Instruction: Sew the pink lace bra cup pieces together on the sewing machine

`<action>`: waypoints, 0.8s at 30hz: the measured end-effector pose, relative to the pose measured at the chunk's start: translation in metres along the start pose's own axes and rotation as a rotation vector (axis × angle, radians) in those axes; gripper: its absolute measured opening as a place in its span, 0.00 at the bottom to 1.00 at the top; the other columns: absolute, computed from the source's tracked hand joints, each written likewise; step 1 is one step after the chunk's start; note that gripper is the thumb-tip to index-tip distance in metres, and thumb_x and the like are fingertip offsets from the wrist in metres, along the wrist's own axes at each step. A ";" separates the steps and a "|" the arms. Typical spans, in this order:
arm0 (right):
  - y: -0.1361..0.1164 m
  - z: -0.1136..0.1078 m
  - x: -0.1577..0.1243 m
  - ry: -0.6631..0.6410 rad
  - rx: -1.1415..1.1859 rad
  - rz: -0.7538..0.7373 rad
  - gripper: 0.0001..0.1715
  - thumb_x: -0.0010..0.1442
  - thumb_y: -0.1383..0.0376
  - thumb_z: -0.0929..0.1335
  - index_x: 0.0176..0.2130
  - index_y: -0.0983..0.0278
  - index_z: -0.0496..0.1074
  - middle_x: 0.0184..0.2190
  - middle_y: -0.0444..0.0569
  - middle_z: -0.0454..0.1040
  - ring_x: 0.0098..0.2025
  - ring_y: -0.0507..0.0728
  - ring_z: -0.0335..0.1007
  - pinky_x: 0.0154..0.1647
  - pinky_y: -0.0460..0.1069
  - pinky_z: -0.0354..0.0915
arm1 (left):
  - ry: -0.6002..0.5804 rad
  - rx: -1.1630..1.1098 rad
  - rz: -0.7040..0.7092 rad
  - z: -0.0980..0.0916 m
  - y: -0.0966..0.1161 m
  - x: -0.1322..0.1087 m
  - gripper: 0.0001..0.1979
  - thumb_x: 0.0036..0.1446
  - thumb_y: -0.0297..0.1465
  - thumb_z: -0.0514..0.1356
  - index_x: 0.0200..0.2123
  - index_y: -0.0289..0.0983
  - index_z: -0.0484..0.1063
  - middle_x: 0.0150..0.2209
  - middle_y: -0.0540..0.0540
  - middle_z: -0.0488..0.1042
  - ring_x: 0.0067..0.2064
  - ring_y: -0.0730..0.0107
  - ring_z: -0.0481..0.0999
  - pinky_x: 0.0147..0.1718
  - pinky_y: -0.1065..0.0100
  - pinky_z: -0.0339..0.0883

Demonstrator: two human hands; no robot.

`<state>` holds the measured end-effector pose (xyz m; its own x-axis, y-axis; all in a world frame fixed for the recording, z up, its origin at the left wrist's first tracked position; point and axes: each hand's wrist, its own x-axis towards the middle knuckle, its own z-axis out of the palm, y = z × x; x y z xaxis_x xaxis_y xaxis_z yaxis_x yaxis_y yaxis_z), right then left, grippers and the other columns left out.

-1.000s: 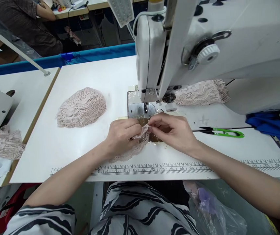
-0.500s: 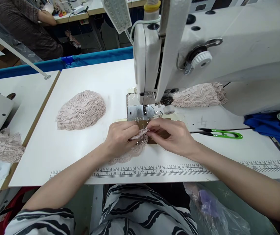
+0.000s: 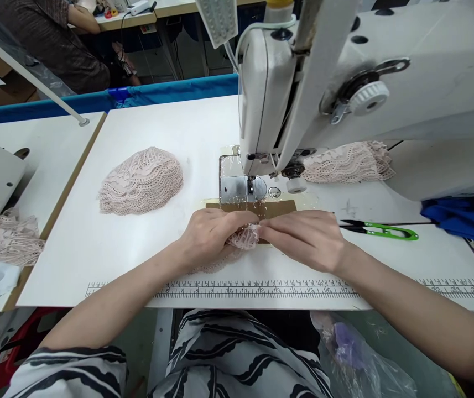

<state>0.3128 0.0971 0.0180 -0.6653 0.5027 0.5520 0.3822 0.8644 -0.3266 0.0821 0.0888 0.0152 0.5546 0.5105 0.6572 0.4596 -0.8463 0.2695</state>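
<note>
Between my hands is a small piece of pale pink lace (image 3: 245, 237), bunched up just in front of the sewing machine's needle plate (image 3: 237, 189). My left hand (image 3: 212, 235) is closed on the lace, thumb on top. The fingertips of my right hand (image 3: 307, 235) pinch the lace's right edge. Part of the lace trails below my left palm onto the table, and the rest is hidden under the fingers. The presser foot (image 3: 251, 185) stands behind the lace, apart from it.
A stack of pink lace pieces (image 3: 141, 181) lies left, another lace pile (image 3: 348, 162) behind the machine head (image 3: 265, 99). Green thread snips (image 3: 386, 230) and blue fabric (image 3: 452, 221) lie right. A printed ruler (image 3: 261, 289) runs along the front edge. Another person's arm (image 3: 83, 19) shows far back.
Both hands have shifted slightly toward me, and the lace between them has been turned so more of its face shows. My right fingers lie flatter. The whole view has shifted slightly.
</note>
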 end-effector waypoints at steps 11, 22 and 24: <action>-0.001 0.002 0.001 0.054 0.106 0.017 0.09 0.69 0.64 0.67 0.37 0.57 0.77 0.32 0.44 0.81 0.31 0.54 0.78 0.30 0.48 0.74 | -0.190 -0.317 -0.415 -0.009 0.010 0.007 0.06 0.57 0.22 0.62 0.35 0.38 0.77 0.32 0.52 0.82 0.30 0.74 0.80 0.27 0.74 0.71; 0.008 0.020 0.010 0.007 0.148 0.422 0.09 0.66 0.68 0.67 0.35 0.62 0.76 0.28 0.44 0.79 0.27 0.54 0.73 0.29 0.49 0.65 | -0.289 0.151 -0.583 0.008 0.010 0.005 0.24 0.57 0.34 0.68 0.55 0.38 0.67 0.48 0.43 0.78 0.46 0.56 0.77 0.46 0.55 0.65; 0.010 0.021 0.012 -0.013 0.060 0.467 0.09 0.65 0.68 0.67 0.34 0.62 0.76 0.26 0.43 0.77 0.26 0.54 0.71 0.27 0.48 0.62 | -0.217 0.233 -0.511 0.009 0.009 0.004 0.33 0.56 0.36 0.70 0.60 0.35 0.62 0.55 0.37 0.74 0.55 0.49 0.72 0.51 0.51 0.63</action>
<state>0.2951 0.1118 0.0050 -0.4390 0.8373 0.3258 0.6048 0.5436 -0.5820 0.0947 0.0840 0.0138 0.3406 0.8841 0.3200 0.8317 -0.4420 0.3360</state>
